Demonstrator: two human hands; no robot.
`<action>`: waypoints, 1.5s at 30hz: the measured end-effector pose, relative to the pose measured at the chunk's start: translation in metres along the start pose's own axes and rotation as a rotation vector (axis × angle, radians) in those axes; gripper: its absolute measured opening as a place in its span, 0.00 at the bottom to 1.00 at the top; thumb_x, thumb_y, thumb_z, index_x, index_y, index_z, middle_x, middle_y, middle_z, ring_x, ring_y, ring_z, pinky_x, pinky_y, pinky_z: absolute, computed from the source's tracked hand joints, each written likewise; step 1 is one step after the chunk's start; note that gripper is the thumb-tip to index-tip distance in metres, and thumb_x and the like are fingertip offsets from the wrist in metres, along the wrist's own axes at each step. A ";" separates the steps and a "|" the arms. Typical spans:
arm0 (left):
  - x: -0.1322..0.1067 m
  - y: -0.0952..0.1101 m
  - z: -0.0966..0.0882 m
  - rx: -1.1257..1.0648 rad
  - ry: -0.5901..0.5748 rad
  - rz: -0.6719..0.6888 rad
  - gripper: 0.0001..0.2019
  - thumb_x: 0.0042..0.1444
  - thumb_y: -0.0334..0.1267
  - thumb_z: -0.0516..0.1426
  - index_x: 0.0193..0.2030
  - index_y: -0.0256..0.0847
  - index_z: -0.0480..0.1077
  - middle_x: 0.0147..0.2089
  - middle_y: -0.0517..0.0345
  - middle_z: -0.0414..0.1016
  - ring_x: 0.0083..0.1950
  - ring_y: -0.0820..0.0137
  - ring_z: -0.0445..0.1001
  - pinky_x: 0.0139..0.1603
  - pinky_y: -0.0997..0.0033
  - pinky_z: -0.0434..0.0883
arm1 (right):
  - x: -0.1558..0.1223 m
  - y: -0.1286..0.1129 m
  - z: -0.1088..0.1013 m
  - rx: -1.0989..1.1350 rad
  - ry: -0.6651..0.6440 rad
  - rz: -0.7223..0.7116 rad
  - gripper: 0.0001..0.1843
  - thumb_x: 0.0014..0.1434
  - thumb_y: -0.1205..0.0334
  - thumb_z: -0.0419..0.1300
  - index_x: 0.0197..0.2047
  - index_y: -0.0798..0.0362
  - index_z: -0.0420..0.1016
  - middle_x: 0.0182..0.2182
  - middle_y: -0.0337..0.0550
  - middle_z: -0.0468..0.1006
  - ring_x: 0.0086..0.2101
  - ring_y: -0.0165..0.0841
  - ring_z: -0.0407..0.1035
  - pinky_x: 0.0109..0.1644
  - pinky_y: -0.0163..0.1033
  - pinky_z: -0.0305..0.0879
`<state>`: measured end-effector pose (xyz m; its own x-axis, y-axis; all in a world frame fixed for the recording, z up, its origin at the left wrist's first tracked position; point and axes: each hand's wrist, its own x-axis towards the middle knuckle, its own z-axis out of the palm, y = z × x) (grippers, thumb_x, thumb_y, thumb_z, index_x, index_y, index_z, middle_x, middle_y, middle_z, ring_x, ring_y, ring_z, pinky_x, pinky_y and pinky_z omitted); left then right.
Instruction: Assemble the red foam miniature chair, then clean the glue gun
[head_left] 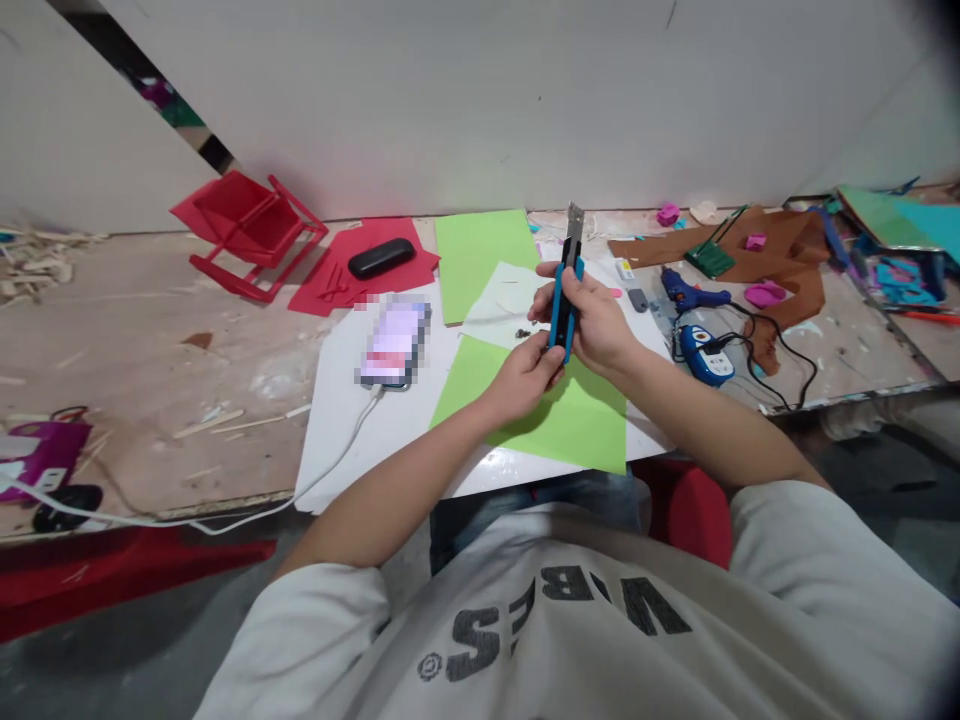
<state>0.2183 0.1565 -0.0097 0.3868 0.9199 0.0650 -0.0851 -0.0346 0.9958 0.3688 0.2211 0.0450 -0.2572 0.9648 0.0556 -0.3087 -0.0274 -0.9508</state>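
My right hand (pixel 596 320) is wrapped round a blue and black utility knife (pixel 564 300), held upright with its blade (pixel 575 222) extended and pointing away from me. My left hand (pixel 525 375) pinches the knife's lower end with closed fingers. Both hands hover above green paper sheets (pixel 570 420) that lie on a white board (pixel 352 420). A small white paper piece (pixel 502 300) lies just beyond the hands.
A phone (pixel 395 343) with a white cable lies on the board to the left. Red paper model chair (pixel 247 235), red sheet and black case (pixel 381 258) sit at back left. A blue glue gun (pixel 686 292), black cords and brown paper lie to the right.
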 end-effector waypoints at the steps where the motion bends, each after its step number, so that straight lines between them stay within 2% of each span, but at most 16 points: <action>1: -0.001 -0.001 0.001 0.073 0.067 0.042 0.36 0.71 0.83 0.59 0.44 0.47 0.68 0.34 0.57 0.76 0.32 0.64 0.72 0.36 0.60 0.67 | -0.001 0.004 0.006 -0.015 0.010 0.003 0.38 0.66 0.19 0.74 0.53 0.45 0.78 0.32 0.36 0.85 0.34 0.33 0.82 0.40 0.38 0.79; 4: -0.004 -0.003 -0.001 0.259 0.241 0.106 0.38 0.74 0.84 0.53 0.44 0.47 0.70 0.37 0.52 0.79 0.37 0.58 0.74 0.41 0.55 0.67 | -0.005 0.013 0.019 -0.027 0.011 0.009 0.40 0.65 0.16 0.72 0.53 0.44 0.76 0.31 0.36 0.85 0.33 0.36 0.82 0.40 0.41 0.80; 6: -0.005 -0.004 -0.004 0.272 0.286 0.117 0.38 0.74 0.85 0.52 0.46 0.47 0.71 0.39 0.51 0.80 0.38 0.57 0.75 0.42 0.54 0.67 | -0.006 0.018 0.024 -0.001 -0.021 -0.018 0.38 0.64 0.19 0.75 0.55 0.43 0.76 0.31 0.35 0.85 0.35 0.37 0.83 0.41 0.42 0.81; 14: -0.008 -0.005 -0.011 0.297 0.272 0.128 0.36 0.77 0.82 0.51 0.47 0.47 0.70 0.41 0.51 0.81 0.39 0.57 0.76 0.41 0.55 0.67 | -0.003 0.033 0.021 0.098 -0.095 -0.051 0.35 0.66 0.28 0.76 0.61 0.42 0.75 0.44 0.39 0.92 0.43 0.39 0.87 0.59 0.50 0.86; 18: -0.008 -0.009 -0.008 0.330 0.259 0.120 0.36 0.77 0.82 0.50 0.49 0.47 0.70 0.40 0.51 0.81 0.38 0.57 0.76 0.41 0.55 0.67 | -0.007 0.039 0.016 0.140 -0.099 -0.029 0.36 0.66 0.29 0.77 0.61 0.42 0.72 0.44 0.38 0.91 0.43 0.39 0.88 0.59 0.51 0.88; 23: -0.006 -0.013 -0.008 0.383 0.296 0.136 0.36 0.78 0.81 0.50 0.50 0.46 0.74 0.40 0.49 0.82 0.37 0.56 0.77 0.41 0.55 0.67 | -0.017 0.041 0.015 0.030 -0.006 -0.075 0.38 0.68 0.20 0.73 0.62 0.40 0.71 0.39 0.35 0.86 0.42 0.38 0.87 0.51 0.47 0.87; 26: -0.007 -0.013 -0.008 0.370 0.340 0.168 0.34 0.80 0.77 0.51 0.55 0.47 0.77 0.43 0.48 0.85 0.40 0.55 0.80 0.43 0.54 0.71 | -0.023 0.039 0.016 -0.067 0.002 -0.144 0.38 0.67 0.20 0.74 0.61 0.39 0.72 0.47 0.40 0.88 0.47 0.41 0.88 0.57 0.51 0.89; 28: -0.008 -0.014 -0.008 0.372 0.358 0.168 0.32 0.81 0.75 0.51 0.59 0.47 0.77 0.43 0.49 0.85 0.40 0.54 0.81 0.44 0.53 0.72 | -0.025 0.039 0.017 -0.110 -0.019 -0.178 0.37 0.67 0.22 0.75 0.61 0.39 0.72 0.48 0.41 0.88 0.48 0.42 0.88 0.60 0.53 0.88; 30: -0.010 -0.017 -0.006 0.407 0.366 0.160 0.32 0.82 0.73 0.51 0.63 0.47 0.77 0.42 0.49 0.85 0.39 0.53 0.81 0.43 0.53 0.72 | -0.024 0.041 0.018 -0.114 -0.011 -0.190 0.35 0.69 0.22 0.74 0.58 0.40 0.72 0.43 0.39 0.88 0.45 0.41 0.88 0.57 0.51 0.88; 33: -0.011 -0.023 -0.002 0.486 0.369 0.149 0.33 0.83 0.72 0.50 0.66 0.45 0.77 0.46 0.44 0.87 0.41 0.49 0.83 0.44 0.53 0.73 | -0.019 0.042 0.017 -0.083 0.050 -0.137 0.37 0.68 0.18 0.72 0.52 0.41 0.71 0.33 0.34 0.84 0.36 0.37 0.86 0.45 0.46 0.86; 36: -0.011 -0.027 0.003 0.540 0.335 0.117 0.35 0.83 0.72 0.47 0.65 0.43 0.77 0.46 0.40 0.86 0.41 0.46 0.82 0.44 0.51 0.73 | -0.015 0.040 0.016 -0.097 0.121 -0.080 0.41 0.64 0.12 0.69 0.47 0.43 0.70 0.28 0.31 0.80 0.30 0.35 0.83 0.37 0.42 0.82; 40: -0.011 -0.025 0.006 0.562 0.314 0.098 0.36 0.82 0.74 0.46 0.63 0.43 0.76 0.44 0.39 0.85 0.40 0.46 0.81 0.43 0.50 0.72 | -0.011 0.036 0.013 -0.109 0.161 -0.047 0.44 0.62 0.08 0.66 0.43 0.43 0.70 0.25 0.33 0.80 0.28 0.34 0.81 0.33 0.41 0.79; 42: -0.011 -0.021 0.005 0.545 0.323 0.102 0.34 0.82 0.74 0.49 0.59 0.44 0.77 0.43 0.41 0.86 0.39 0.48 0.81 0.42 0.52 0.71 | -0.008 0.036 0.011 -0.092 0.134 -0.024 0.45 0.61 0.06 0.66 0.43 0.43 0.70 0.25 0.33 0.80 0.28 0.34 0.81 0.33 0.41 0.79; 45: -0.010 -0.012 0.003 0.481 0.325 0.076 0.30 0.79 0.73 0.57 0.44 0.46 0.77 0.35 0.50 0.81 0.33 0.56 0.75 0.38 0.56 0.67 | -0.005 0.037 0.009 -0.081 0.112 -0.016 0.46 0.60 0.05 0.65 0.42 0.44 0.70 0.27 0.35 0.79 0.30 0.34 0.81 0.34 0.42 0.79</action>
<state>0.2177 0.1462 -0.0222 0.0877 0.9780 0.1895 0.3547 -0.2084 0.9115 0.3509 0.2128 0.0119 -0.1477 0.9882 0.0410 -0.2362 0.0051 -0.9717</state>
